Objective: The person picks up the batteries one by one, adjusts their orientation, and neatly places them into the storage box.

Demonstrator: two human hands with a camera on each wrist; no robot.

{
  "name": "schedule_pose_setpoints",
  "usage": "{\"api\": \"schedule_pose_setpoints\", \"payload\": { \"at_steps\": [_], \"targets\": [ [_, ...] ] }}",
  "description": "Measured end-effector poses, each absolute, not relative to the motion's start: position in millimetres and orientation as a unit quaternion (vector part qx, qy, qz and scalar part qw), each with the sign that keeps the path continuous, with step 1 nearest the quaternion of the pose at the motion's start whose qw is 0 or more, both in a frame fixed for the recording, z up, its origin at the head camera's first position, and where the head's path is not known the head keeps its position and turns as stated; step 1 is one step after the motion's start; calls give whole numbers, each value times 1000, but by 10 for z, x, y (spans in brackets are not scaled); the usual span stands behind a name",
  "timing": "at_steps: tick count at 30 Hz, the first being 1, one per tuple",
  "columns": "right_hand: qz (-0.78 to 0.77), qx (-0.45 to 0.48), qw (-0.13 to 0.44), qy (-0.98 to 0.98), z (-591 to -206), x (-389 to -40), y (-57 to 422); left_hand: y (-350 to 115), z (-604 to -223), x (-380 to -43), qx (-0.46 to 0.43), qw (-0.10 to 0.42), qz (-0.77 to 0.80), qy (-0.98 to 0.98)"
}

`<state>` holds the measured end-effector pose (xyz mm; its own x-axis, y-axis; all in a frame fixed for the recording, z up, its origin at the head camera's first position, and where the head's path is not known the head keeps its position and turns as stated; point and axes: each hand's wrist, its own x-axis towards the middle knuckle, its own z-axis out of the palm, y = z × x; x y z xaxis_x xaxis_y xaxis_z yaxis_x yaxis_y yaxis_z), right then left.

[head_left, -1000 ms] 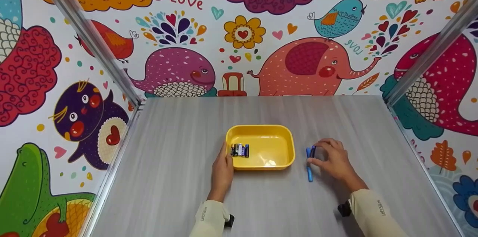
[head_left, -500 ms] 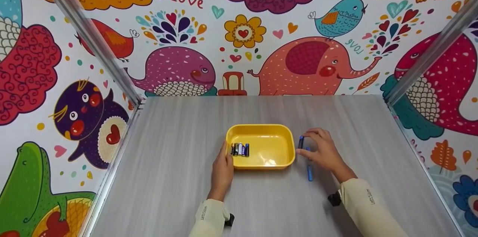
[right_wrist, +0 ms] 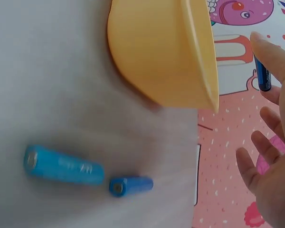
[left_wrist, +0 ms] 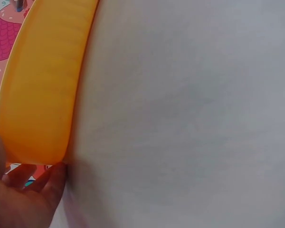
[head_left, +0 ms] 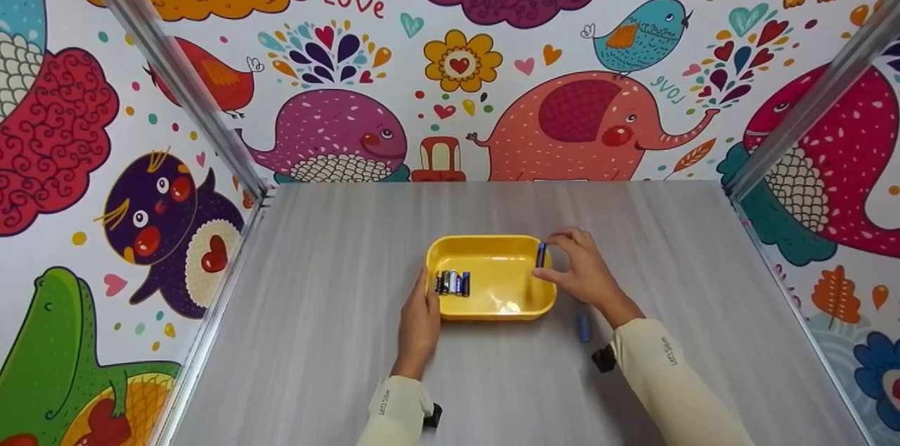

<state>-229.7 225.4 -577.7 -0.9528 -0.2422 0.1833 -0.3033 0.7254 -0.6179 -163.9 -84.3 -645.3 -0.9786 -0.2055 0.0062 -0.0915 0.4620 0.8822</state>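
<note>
My left hand grips the left end of a yellow plastic box; in the left wrist view its fingertips press against the box's end. A row of several batteries lies at the left inside the box. Over the box's right rim, my right hand pinches a dark blue battery between thumb and index finger, the other fingers spread. Two more batteries lie on the table in the right wrist view: a longer light blue battery and a smaller blue battery.
The grey wood-grain table carries the box near its middle. Cartoon-printed walls with metal corner posts enclose the back and both sides.
My right hand has moved left with the dark blue battery, from beside the loose batteries to above the box's right end. My left hand has stayed on the box.
</note>
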Motion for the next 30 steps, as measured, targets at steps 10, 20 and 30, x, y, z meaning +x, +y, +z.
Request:
{"api": "schedule_pose_setpoints", "payload": {
  "at_steps": [10, 20, 30],
  "targets": [
    [376, 149, 19, -915, -5863, -2366, 1906, -840, -6456, -1640, 88, 57, -506, -856],
    [384, 117, -39, -915, -5929, -2390, 1552, -836, -6462, -1643, 85, 64, -500, -859],
    [358, 147, -38, -921, -6039, -2432, 1323, -834, -6441, -1627, 88, 54, -503, -858]
  ]
}}
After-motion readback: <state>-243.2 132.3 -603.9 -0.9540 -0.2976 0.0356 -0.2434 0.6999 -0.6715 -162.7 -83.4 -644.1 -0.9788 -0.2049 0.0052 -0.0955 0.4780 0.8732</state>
